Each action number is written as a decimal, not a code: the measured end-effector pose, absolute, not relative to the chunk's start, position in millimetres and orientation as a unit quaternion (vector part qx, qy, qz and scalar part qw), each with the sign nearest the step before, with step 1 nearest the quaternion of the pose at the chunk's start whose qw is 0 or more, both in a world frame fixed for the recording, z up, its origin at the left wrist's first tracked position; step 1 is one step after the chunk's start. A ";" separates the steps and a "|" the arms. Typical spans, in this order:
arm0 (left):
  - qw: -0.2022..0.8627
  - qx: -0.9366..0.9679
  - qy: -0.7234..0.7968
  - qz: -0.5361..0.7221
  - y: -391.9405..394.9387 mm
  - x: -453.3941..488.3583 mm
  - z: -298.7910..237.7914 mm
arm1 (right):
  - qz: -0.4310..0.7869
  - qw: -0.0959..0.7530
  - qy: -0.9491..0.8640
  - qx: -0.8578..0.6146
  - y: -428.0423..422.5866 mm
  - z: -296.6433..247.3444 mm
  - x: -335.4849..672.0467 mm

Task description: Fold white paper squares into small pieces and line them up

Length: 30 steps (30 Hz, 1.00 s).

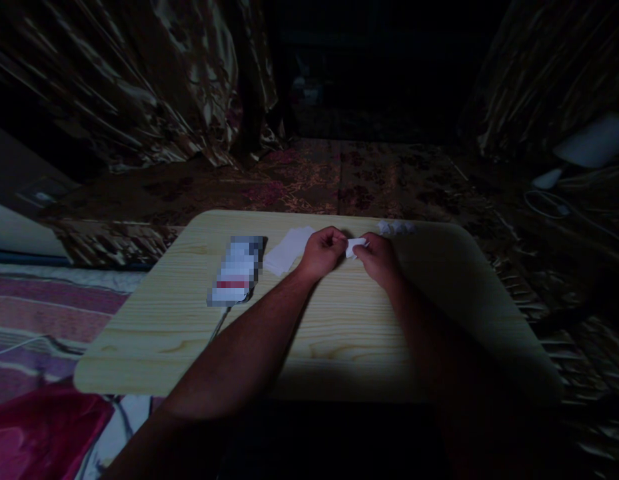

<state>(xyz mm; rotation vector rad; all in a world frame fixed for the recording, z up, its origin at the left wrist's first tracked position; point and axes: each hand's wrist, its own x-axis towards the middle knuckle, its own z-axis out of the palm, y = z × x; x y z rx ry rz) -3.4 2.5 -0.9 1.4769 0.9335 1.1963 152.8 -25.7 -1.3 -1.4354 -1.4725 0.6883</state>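
Observation:
Between my two hands is a small folded piece of white paper (356,248), held just above the wooden table (334,333). My left hand (325,252) is closed, its thumb and fingers pinching the paper's left end. On the other end, the thumb and fingers of my right hand (379,257) are closed too. A few flat white paper sheets (288,251) lie just left of my left hand. Beyond my right hand, several small folded white paper pieces (396,228) sit in a row near the table's far edge.
A pixelated phone-like device (236,270) lies on the left of the table, with a cable (219,325) running toward me. A patterned cloth-covered ledge (309,177) and curtains (189,80) stand behind. To the right is a white lamp (592,141). A striped bed cover (54,307) lies left.

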 end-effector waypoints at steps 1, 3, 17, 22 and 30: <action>0.489 0.608 0.385 0.493 2.8 -3.3 -1.2 | 0.281 0.467 -0.600 -0.586 -25.7 -0.9 152.7; 0.482 0.610 0.388 0.494 3.6 -3.3 -1.9 | 0.284 0.463 -0.601 -0.586 -25.5 -0.2 152.7; 0.532 0.538 0.377 0.535 5.2 -2.3 1.0 | 0.423 0.542 -0.540 -0.486 -27.1 2.9 150.5; 0.543 0.496 0.379 0.561 6.2 -2.5 4.5 | 0.431 0.553 -0.524 -0.483 -25.8 3.2 151.7; 0.560 0.507 0.362 0.545 5.1 -3.1 3.9 | 0.381 0.537 -0.539 -0.526 -26.5 4.8 151.5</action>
